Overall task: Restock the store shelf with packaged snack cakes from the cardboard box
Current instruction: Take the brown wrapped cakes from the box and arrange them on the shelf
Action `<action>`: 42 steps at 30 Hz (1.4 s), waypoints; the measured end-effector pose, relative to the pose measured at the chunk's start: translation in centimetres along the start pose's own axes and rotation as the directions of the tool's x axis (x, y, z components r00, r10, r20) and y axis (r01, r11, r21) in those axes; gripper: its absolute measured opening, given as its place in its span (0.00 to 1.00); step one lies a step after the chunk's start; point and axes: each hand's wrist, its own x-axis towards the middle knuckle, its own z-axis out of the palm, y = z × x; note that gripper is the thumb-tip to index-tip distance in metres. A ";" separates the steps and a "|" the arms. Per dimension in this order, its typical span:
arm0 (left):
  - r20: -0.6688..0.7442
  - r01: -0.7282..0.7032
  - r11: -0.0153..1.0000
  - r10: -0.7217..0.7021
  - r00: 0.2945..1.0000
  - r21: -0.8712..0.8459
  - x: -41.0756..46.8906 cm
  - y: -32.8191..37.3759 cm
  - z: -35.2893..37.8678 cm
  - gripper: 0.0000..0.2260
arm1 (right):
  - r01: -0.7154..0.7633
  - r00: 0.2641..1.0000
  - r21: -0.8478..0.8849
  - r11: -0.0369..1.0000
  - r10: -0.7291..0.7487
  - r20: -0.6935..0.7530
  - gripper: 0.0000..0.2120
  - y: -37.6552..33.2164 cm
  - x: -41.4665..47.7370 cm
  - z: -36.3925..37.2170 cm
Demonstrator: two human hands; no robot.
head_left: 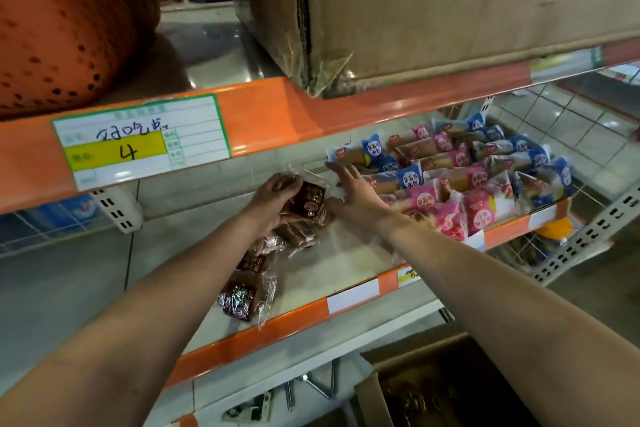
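Two bare forearms reached forward from the lower corners of the head view and met over the middle shelf [311, 288]. The left hand [277, 198] was turned palm inward, its fingers [294, 184] curled over the top of a brown-wrapped snack cake [310, 199] with the thumb underneath, holding the pack just above the shelf near its back. The right hand [356, 194] lay palm down beside it, fingers [337, 170] straight and splayed and gripping nothing. Its fingertips reached to the edge of the pile of pink and blue packs [467, 177] that filled the right half of the shelf. The right thumb pointed toward the held pack and sat just beside its clear wrapper edge; whether it touched could not be told.

Beneath the left wrist a loose row of brown packs [242, 298] ran from the shelf's orange front lip back toward the held one, some lying flat, some tilted. Below the shelf, at the lower right, an open cardboard box [367, 395] stood with dark contents too dim to make out. On the shelf above sat a large carton [450, 10] and, to its left, an orange perforated basket [69, 17]. A price label [138, 142] with a handwritten 4 was fixed to that upper shelf's front edge.
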 end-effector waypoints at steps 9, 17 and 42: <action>0.013 -0.024 0.999 0.024 1.000 0.031 0.7 0.6 -1.8 0.14 | 0.073 0.997 -0.330 0.941 -0.078 -0.003 0.45 -0.8 1.5 2.4; 0.118 0.010 0.988 -0.028 0.993 0.154 0.2 -0.7 -2.4 0.18 | -0.104 0.975 -0.239 0.965 0.051 -0.216 0.39 -0.4 0.9 4.7; -0.235 0.082 0.520 0.236 0.943 0.850 1.0 -1.0 -4.7 0.16 | 0.129 0.985 -0.678 0.723 -0.170 0.006 0.31 1.4 6.6 2.2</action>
